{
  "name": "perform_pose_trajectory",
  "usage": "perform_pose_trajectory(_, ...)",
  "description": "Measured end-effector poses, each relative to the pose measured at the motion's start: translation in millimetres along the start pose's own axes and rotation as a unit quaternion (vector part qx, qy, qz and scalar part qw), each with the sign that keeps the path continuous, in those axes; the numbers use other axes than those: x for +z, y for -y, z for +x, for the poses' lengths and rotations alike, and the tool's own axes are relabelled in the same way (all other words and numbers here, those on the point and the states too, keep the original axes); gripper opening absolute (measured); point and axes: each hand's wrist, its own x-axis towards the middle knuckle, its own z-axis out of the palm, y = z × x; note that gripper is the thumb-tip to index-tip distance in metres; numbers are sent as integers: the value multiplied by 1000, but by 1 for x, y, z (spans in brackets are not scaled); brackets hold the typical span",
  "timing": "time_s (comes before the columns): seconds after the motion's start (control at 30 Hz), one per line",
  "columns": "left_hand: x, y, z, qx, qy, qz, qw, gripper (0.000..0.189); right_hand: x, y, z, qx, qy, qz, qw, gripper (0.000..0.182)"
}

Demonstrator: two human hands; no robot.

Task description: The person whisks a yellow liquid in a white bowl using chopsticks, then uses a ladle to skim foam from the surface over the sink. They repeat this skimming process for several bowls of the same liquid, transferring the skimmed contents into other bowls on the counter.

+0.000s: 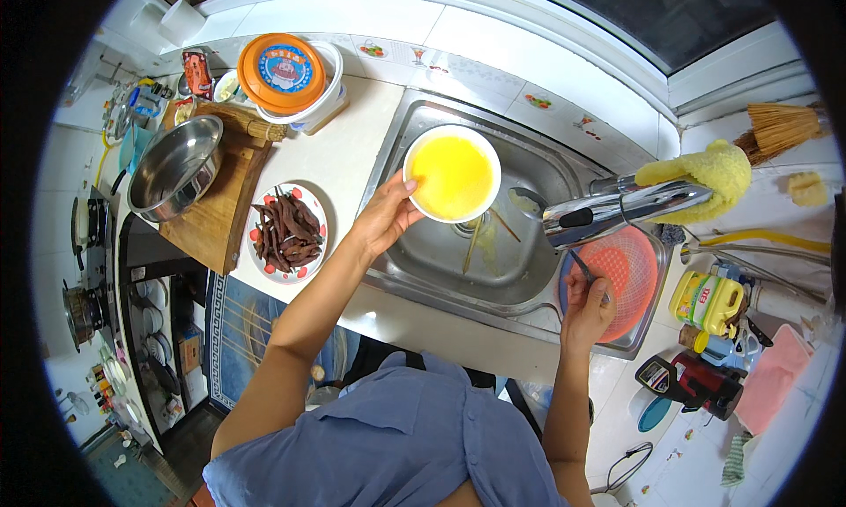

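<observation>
My left hand (388, 217) grips the rim of a white bowl (453, 173) of yellow liquid, which looks like beaten egg, above the metal sink (423, 262). In my right hand (590, 302) is the dark handle of a spoon (529, 201), whose bowl end, with some pale stuff on it, hangs over the basin. A pair of chopsticks (506, 225) lies in the basin near the drain, beside yellowish residue. Under my right hand, at the sink's right end, sits a pink plastic colander (634, 282).
A chrome faucet (595, 219) with a yellow cloth (720, 170) juts over the sink's right side. On the left are a plate of dark reddish-brown pods or strips (287, 232), a wooden cutting board (231, 216), a steel pot (177, 170) and an orange-lidded tub (284, 70). Bottles stand at right.
</observation>
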Motion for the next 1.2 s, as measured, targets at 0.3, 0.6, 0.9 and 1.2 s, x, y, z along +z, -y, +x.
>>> perform_pose_trajectory(0.3,-9,13,-6,-51,18,7,999,45,15,-4,16,9,124,-19,992,31)
perform_pose_trajectory(0.6,-11,22,-9,-66,30,24,997,42,13,13,16,-13,200,-184,962,31)
perform_pose_trajectory(0.9,-7,24,-11,-51,30,15,998,42,24,17,1,2,193,-189,963,28)
perform_pose_trajectory(1.2,-3,25,-10,-40,28,14,999,43,30,6,-6,98,169,-105,975,30)
